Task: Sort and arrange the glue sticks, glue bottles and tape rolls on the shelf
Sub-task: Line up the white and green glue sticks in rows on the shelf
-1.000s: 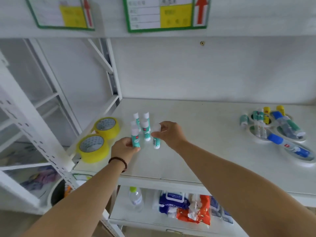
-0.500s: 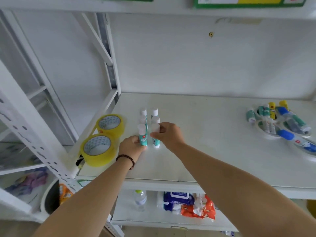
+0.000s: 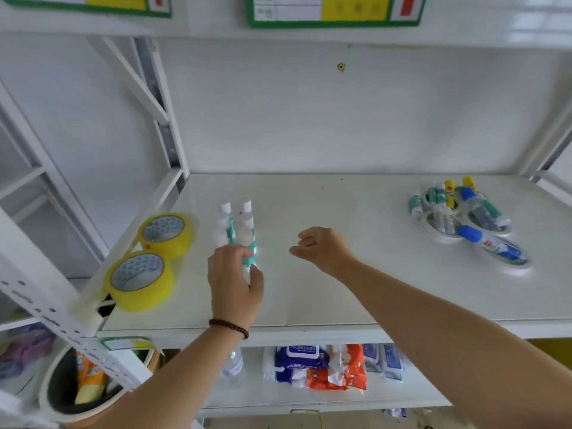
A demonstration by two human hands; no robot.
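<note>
Several teal glue sticks [image 3: 236,226] with white caps stand upright in two short rows on the white shelf [image 3: 340,289], left of centre. My left hand [image 3: 233,281] is at the front of the rows, its fingers loose against the front sticks and its thumb apart. My right hand [image 3: 325,249] hovers to the right of the sticks with curled fingers and holds nothing. Two yellow tape rolls [image 3: 139,280] lie flat at the shelf's left edge. At the far right, blue-capped glue bottles [image 3: 489,243] and more glue sticks [image 3: 449,190] lie jumbled on white tape rolls [image 3: 436,230].
A perforated white upright [image 3: 46,292] and a diagonal brace frame the left side. The lower shelf holds wipe packs [image 3: 297,363] and a clear bottle [image 3: 232,366]. A round bin [image 3: 62,391] sits at the lower left. Green-bordered labels [image 3: 334,10] hang above.
My right hand has let go of its glue stick, which now stands in the rows, and has moved away to the right. My left hand has loosened on the front left stick.
</note>
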